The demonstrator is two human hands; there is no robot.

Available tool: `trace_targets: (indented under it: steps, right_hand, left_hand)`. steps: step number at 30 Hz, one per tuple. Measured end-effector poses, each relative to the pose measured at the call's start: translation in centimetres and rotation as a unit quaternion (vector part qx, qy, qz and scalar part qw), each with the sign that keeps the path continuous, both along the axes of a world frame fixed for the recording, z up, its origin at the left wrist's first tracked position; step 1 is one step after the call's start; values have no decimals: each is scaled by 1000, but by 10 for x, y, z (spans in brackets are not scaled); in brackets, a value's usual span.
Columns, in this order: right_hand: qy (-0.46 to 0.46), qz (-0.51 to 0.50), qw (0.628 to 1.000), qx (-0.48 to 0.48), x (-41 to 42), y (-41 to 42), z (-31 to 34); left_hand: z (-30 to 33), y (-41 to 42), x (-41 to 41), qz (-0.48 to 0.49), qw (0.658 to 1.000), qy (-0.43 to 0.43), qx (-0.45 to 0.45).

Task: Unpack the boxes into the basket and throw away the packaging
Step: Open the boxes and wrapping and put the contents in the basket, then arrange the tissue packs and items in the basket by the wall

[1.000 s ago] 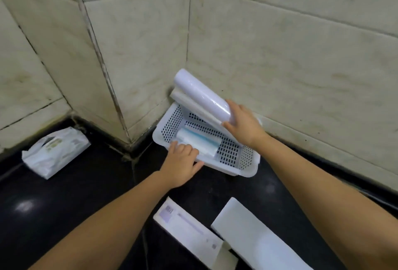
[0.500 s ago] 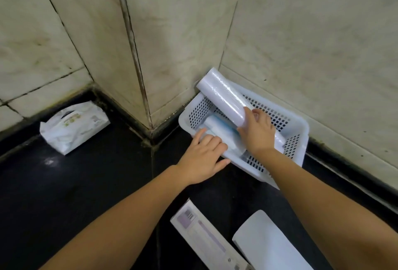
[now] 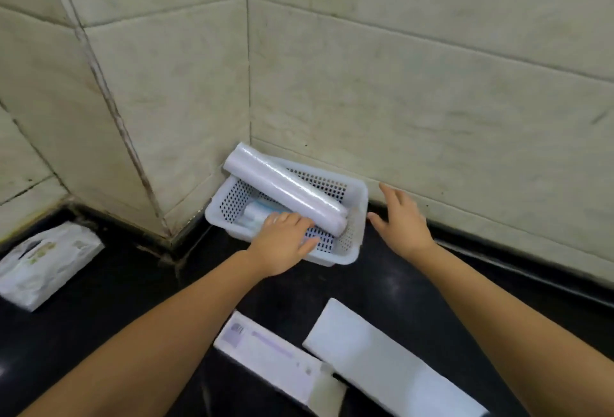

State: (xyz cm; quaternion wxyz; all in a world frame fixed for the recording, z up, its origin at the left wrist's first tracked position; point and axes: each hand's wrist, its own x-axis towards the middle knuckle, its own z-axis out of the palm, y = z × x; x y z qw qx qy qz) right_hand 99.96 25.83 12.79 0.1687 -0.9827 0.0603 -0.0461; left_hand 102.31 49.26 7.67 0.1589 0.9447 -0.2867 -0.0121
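Glossy white roll (image 3: 285, 191) slanting across perforated plastic basket (image 3: 352, 250), left hand (image 3: 282, 244) on rim

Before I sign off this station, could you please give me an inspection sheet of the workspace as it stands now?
Surface: dark glossy counter, smudged.
Job's things: white perforated basket in the wall corner; long white roll lying slantwise, upper end over the rim; smaller roll beneath it; two flat white boxes near the front edge.
Clutter: white plastic bag at left.
Grippers: left hand on the basket's near rim; right hand open, empty, beside the basket.
Cables: nothing seen.
Surroundings: stained beige tiled walls.
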Motion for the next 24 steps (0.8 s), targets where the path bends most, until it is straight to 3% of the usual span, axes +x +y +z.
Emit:
trace_targets:
  steps: [6,16,20,24]
  right_hand:
    - [6,-142,990,-12,-128,-106,-4]
    - [46,-378,924,-26,-394,-283,-24]
    - [85,-441,893,-28,-479,-350,-34]
    - [123,-450,883,-45,-522,-399,-51]
  left_hand:
    - [27,-142,-53,-152,986,-23,-70]
    - [12,-363,-227,-375,927,0,-9]
    - [-25,-429,-313,-398,915,59,37]
    - [-71,-463,-376,-355,928,93,70]
